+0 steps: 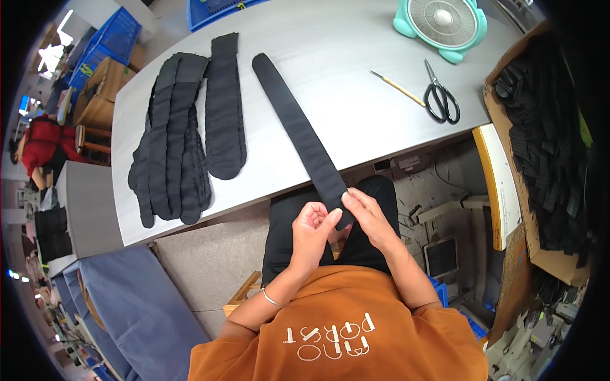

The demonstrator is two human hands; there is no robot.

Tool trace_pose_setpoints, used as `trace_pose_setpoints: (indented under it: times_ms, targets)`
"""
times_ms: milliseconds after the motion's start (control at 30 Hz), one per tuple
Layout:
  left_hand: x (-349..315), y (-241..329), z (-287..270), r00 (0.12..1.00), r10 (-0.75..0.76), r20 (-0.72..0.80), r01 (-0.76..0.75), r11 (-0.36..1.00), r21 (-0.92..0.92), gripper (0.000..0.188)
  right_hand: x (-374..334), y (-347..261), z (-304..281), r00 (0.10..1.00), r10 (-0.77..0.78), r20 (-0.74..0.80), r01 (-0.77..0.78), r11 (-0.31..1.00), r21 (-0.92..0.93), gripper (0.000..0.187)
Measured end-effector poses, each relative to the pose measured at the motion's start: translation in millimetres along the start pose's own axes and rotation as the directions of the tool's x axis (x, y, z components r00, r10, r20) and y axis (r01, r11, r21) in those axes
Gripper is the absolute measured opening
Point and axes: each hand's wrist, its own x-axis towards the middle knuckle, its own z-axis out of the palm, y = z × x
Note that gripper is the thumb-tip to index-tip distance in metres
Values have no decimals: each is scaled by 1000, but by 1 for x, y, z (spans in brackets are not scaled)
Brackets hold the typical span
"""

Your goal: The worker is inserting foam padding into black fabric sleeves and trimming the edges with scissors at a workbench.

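A long black fabric strip with a rounded far end lies slantwise across the table, its near end hanging over the front edge above my lap. My left hand pinches that near end between thumb and fingers, the other fingers curled. My right hand grips the strip's right side just beside it, thumb on top. To the left lies a stack of similar black strips, and left of that a larger fanned pile of black strips.
Black-handled scissors and a thin tan-handled pointed tool lie on the grey table. A turquoise fan stands at the back right. An open cardboard box full of black pieces is at the right; blue cloth hangs at lower left.
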Motion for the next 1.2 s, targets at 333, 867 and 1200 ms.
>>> trace_pose_setpoints:
  times_ms: [333, 867, 1200]
  targets:
    - [86, 50, -2, 720, 392, 573, -608, -42, 793, 59, -9, 3, 9, 984, 178, -7, -178, 984, 19, 39]
    - [231, 84, 10, 738, 473, 481, -458, -172, 872, 62, -97, 19, -31, 929, 362, -74, -369, 919, -138, 37]
    - [181, 102, 0, 824, 558, -93, -446, 742, 500, 39, -42, 45, -36, 927, -368, -67, 136, 498, -857, 31]
